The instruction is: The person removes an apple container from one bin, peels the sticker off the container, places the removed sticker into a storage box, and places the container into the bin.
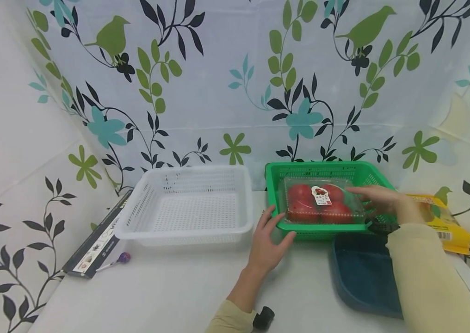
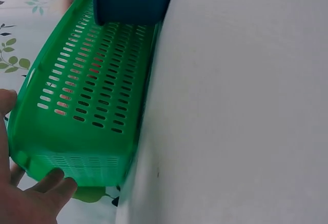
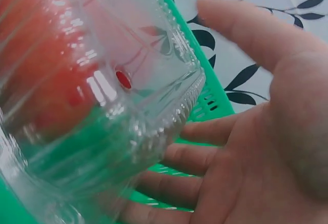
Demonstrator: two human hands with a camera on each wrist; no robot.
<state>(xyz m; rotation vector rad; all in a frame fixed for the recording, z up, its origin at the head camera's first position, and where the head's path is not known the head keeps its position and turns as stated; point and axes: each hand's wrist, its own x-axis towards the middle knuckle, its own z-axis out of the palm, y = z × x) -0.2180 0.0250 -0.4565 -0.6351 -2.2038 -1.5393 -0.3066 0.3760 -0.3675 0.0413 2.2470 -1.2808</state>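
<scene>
A clear plastic box of tomatoes with a white label sits in the green basket, at the back right of the table. My right hand is at the box's right end. In the right wrist view its fingers extend at the lower edge of the box, and the thumb stands apart above; whether the fingertips touch the plastic cannot be told. My left hand is by the basket's front left corner with its fingers spread. In the left wrist view the fingers lie close to the basket's end wall.
A white basket stands to the left of the green one. A dark blue bin is in front at the right, beside a yellow packet. At the left lie a lollipop and a long dark box.
</scene>
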